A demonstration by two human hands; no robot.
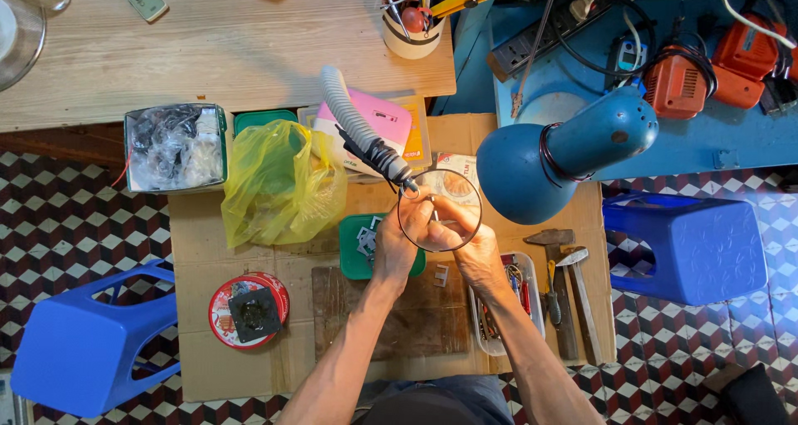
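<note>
I am holding both hands together over the cardboard-covered bench (249,308), under the magnifying glass (439,210) on its bendy arm. My left hand (392,246) and my right hand (474,246) are both pinching closed on a small part (434,215) that sits between my fingertips, right behind the lens. The part is thin and pale; what it is I cannot tell, for my fingers are covering most of it.

Judging by how things lie, I am in the middle of the fine work, not at its end: the part is not set down, and more small pieces are waiting in the green tray (356,250) just beside my left hand. The tray of tools (499,308) under my right wrist is partly covered by my arm. The hammers (569,292) are lying untouched to the right.

Farther off, the yellow bag (278,180) is hiding whatever is inside it, and the blue lamp (557,155) is blocking the bench corner behind it.
</note>
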